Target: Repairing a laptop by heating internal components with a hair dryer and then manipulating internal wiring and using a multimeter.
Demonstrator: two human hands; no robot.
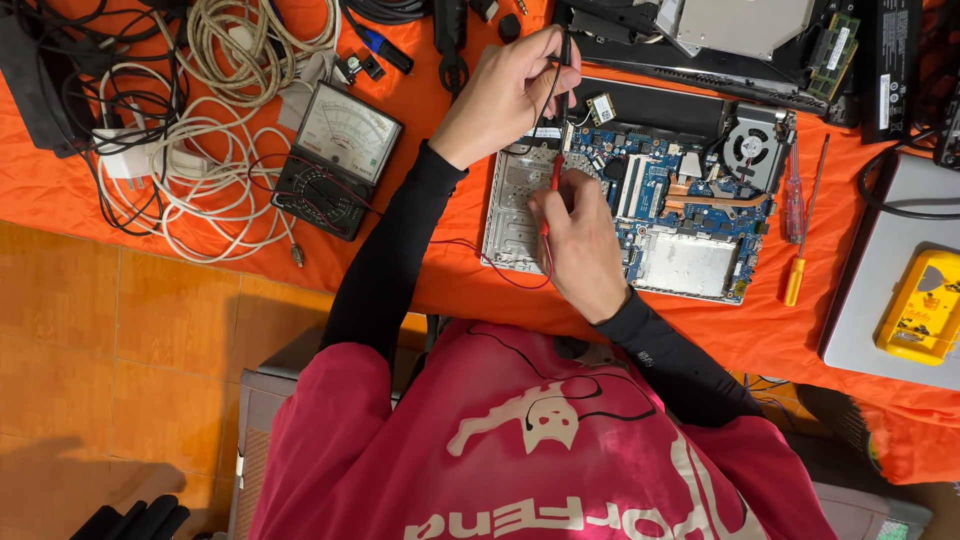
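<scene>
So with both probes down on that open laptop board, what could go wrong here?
The red probe in the right hand and the black probe in the left hand sit close over the dense blue motherboard; a slip might bridge neighbouring contacts. The red lead trails off the table edge toward the analog multimeter and could snag an arm.

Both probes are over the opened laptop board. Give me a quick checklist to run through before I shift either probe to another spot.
1. Red probe held in the right hand, tip down on the blue circuit board: ok.
2. Black probe pinched in the left hand, tip near the board's upper edge: ok; exact contact point cannot tell.
3. Analog multimeter lying face up on the orange cloth, left of the laptop: ok; needle reading cannot tell.
4. Red lead trails over the table edge: not ok, could snag.
5. Two screwdrivers lie right of the board, apart from both hands: ok.
</scene>
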